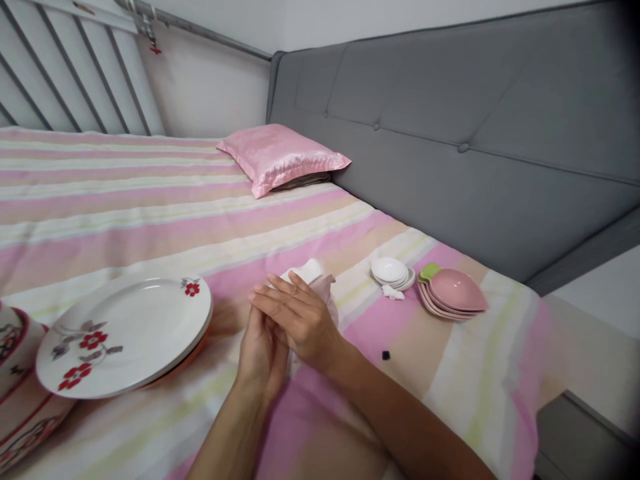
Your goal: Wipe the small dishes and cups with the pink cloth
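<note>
A white, soft-looking piece (309, 271) was partly covered by the right hand (303, 319), its visible end seen at one o'clock. A pale pinkish sheet (330, 297) was bunched at two o'clock, its edge creased. The left hand (261, 347) was overlapped by the right; what was held between them was hidden. Stacked white plates (135, 317), decorated with red flowers, were set face up at nine o'clock.

Bowls (27, 408) at eight o'clock are cut off, and a white item (312, 269) is partly hidden by the right hand (309, 325).
</note>
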Demonstrator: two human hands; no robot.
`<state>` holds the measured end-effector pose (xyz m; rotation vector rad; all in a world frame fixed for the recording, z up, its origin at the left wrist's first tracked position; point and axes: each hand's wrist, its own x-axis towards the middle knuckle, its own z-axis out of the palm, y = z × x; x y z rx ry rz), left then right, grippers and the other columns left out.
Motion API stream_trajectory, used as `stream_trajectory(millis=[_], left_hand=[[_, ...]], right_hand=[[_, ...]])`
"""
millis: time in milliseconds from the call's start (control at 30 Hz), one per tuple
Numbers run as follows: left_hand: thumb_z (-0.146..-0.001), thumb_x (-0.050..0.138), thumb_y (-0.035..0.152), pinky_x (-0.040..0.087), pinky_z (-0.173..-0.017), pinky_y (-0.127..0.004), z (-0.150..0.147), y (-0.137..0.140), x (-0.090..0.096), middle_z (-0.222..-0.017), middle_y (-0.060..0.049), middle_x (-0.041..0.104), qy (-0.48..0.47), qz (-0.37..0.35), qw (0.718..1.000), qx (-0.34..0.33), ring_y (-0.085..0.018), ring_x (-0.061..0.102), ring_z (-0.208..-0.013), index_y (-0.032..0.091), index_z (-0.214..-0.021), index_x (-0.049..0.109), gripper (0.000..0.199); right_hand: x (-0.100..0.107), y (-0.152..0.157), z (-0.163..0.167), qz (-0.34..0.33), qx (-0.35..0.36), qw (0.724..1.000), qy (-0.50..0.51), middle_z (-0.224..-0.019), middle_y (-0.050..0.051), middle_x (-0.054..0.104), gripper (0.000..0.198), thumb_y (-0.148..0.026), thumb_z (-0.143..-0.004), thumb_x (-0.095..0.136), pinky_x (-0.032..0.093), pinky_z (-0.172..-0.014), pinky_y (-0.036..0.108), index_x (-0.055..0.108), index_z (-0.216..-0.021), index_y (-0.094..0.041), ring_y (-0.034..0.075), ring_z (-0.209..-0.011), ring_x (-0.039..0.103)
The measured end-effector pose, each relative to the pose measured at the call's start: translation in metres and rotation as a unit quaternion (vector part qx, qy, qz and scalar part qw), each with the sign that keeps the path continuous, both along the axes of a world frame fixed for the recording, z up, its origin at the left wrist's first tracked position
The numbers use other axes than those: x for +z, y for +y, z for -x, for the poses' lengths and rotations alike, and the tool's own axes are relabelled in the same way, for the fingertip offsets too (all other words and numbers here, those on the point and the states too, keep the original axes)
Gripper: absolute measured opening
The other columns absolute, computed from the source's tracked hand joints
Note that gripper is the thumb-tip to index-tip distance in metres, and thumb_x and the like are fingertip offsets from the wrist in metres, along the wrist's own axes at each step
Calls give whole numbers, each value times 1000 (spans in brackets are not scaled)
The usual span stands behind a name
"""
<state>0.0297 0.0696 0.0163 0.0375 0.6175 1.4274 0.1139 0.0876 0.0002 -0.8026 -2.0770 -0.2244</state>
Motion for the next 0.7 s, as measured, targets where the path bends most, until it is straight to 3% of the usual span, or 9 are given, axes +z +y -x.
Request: stream_trajectory(millis=[267,367,467,600,700], left_hand=[[-94,30,17,52,-58,-10,1,3,-2,-72,-4,71,-40,-15,999,-24,-8,68,-65,10,-117,56,35],[-94,31,25,55,-62,-15,4,5,-3,-79,-10,72,-54,-37,996,-56,-13,69,-71,7,-122,51,39],[-94,32,32,57,-70,-23,9,7,-5,-87,-13,71,-68,-32,995,-65,-17,69,-79,7,-126,47,44],[-94,31,32,57,-62,-19,17,12,-9,-78,-10,71,-108,-17,993,-36,-14,69,-72,8,-121,50,41],[-94,31,31,54,-54,-16,21,15,-10,-72,-7,70,-152,-35,988,-13,-11,67,-65,9,-108,57,36]], right_hand=[[-3,1,0,-21,-82,996,27,-131,2,54,37,-22,-89,48,23,-112,45,47,-126,-24,21,-129,39],[-1,2,0,-29,-126,987,98,-128,9,55,48,-37,-83,57,24,-109,48,45,-125,-17,25,-128,40],[-1,2,-1,-17,-120,985,124,-131,14,51,54,-47,-76,61,29,-106,50,46,-118,-16,28,-128,38],[-3,3,-1,-10,-88,989,118,-132,14,48,38,-42,-76,63,37,-102,45,53,-103,-17,27,-126,39],[-4,3,-2,7,-78,990,116,-119,12,54,19,-32,-79,62,45,-93,37,61,-92,-18,22,-113,49]])
